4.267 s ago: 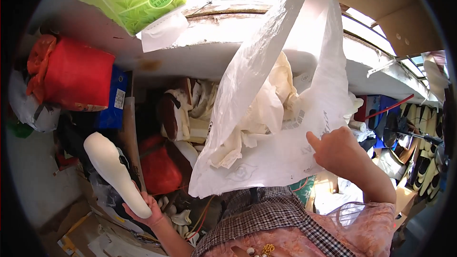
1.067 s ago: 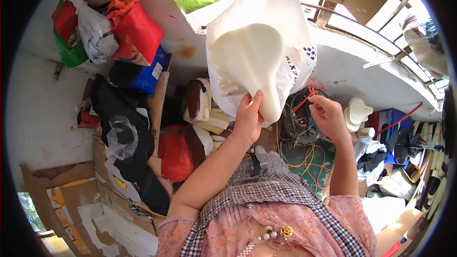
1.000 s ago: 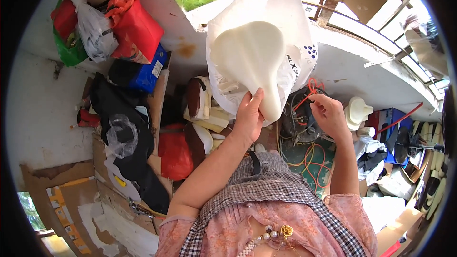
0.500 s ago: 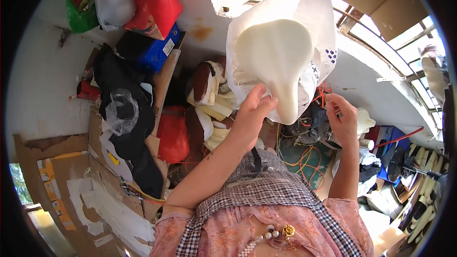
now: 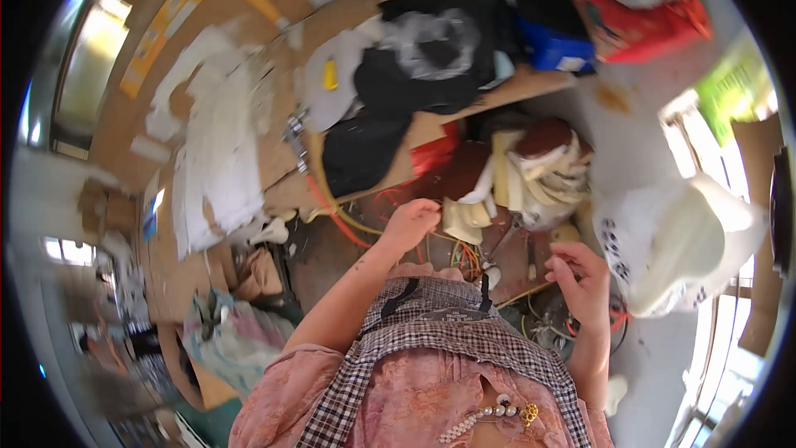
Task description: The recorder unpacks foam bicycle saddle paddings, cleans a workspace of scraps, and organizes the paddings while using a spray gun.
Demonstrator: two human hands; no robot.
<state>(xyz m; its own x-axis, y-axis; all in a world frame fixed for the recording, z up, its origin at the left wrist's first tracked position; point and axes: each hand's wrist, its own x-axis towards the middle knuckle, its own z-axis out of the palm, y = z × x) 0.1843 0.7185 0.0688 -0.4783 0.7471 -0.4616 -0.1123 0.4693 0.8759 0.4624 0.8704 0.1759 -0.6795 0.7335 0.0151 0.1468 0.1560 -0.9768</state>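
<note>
My left hand [image 5: 413, 224] hovers over the workbench, fingers curled together with nothing visible in them. Just beyond it lie cream, curved foam-like pieces [image 5: 466, 220]. My right hand [image 5: 582, 275] is raised at the right, thumb and forefinger pinched. Whatever may be between them is too small to make out. Farther right, a cream bicycle saddle [image 5: 681, 241] rests against a white plastic bag [image 5: 634, 286], apart from both hands.
Brown and cream saddle-like pieces [image 5: 547, 162] are heaped behind my hands. A cardboard-topped bench [image 5: 282, 153] at the left carries black cloth [image 5: 390, 87] and an air gun [image 5: 296, 133] on a hose. Orange and yellow hoses [image 5: 332, 207] cross its near edge. A red bag [image 5: 655, 25] stands far right.
My left hand has let go of the saddle and moved away from it to the left. The view has turned left, so saddle and bag now appear at the far right.
</note>
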